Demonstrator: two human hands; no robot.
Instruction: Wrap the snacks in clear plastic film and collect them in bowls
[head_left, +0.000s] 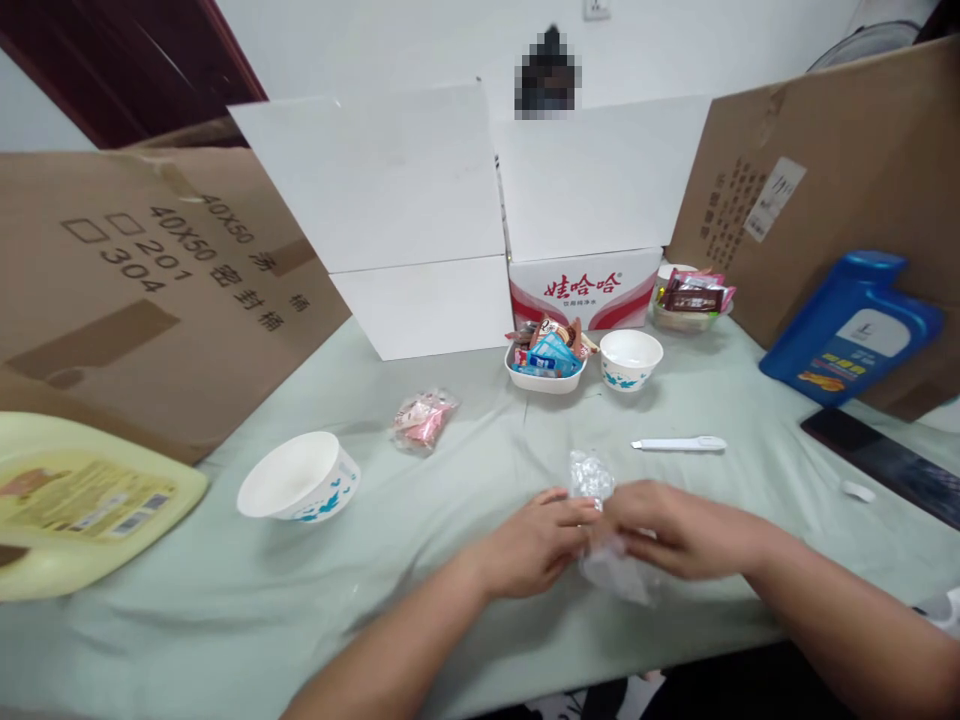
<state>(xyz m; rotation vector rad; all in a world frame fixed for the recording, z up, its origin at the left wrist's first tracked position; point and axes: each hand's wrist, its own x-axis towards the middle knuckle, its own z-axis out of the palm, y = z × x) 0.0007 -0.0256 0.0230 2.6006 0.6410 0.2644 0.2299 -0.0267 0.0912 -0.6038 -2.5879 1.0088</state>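
Observation:
A crinkled clear plastic bag lies on the table between my hands, its lower part spread toward the table's near edge. My left hand reaches in from the left with its fingertips closed on the bag's side. From the right, my right hand grips the same bag, its fingers bent and slightly blurred. What the bag holds, if anything, I cannot make out. Beyond my right hand is a white utility knife. Farther left sits a clear packet with pink contents.
White paper bowls stand at left and back. A white dish holds wrapped snacks; another snack container is behind. A yellow bottle, blue bottle and phone lie at the sides. Cardboard walls the table.

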